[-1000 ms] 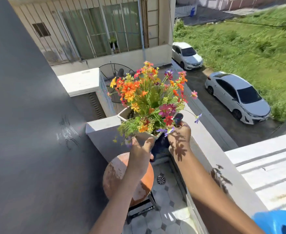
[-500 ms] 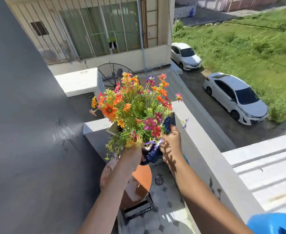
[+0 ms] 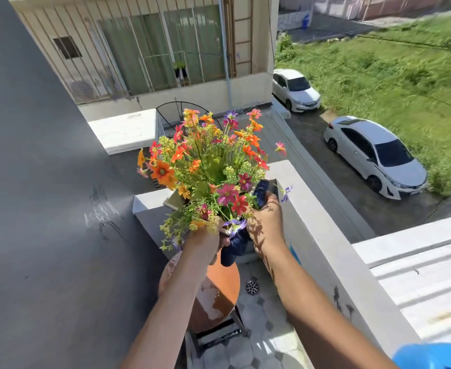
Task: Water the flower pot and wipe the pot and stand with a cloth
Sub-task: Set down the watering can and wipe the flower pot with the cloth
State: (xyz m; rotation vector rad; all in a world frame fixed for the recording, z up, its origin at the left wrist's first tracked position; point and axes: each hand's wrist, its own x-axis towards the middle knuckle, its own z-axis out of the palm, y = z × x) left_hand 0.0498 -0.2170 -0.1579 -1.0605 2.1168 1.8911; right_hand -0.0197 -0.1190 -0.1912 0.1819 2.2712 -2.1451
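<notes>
In the middle of the frame, the left hand point(image 3: 205, 239) is gripping the flower pot point(image 3: 175, 201) above the orange stand point(image 3: 219, 291). The right hand point(image 3: 267, 222) is pressing the dark blue cloth point(image 3: 235, 246) against it. Best to rub gently, holding the pot steady.

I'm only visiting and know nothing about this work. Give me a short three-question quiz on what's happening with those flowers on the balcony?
1. True or false: the flower pot is standing on the round orange stand.
2. Which hand holds the dark blue cloth against the pot? A) left hand B) right hand C) neither
3. Fill in: on the tiled floor beside the stand lies a round metal ____.

Key
1. False: both hands hold the pot up above the stand.
2. B: the right hand has the cloth in its grip, while the left hand grips the pot from the other side.
3. Drain.
</notes>
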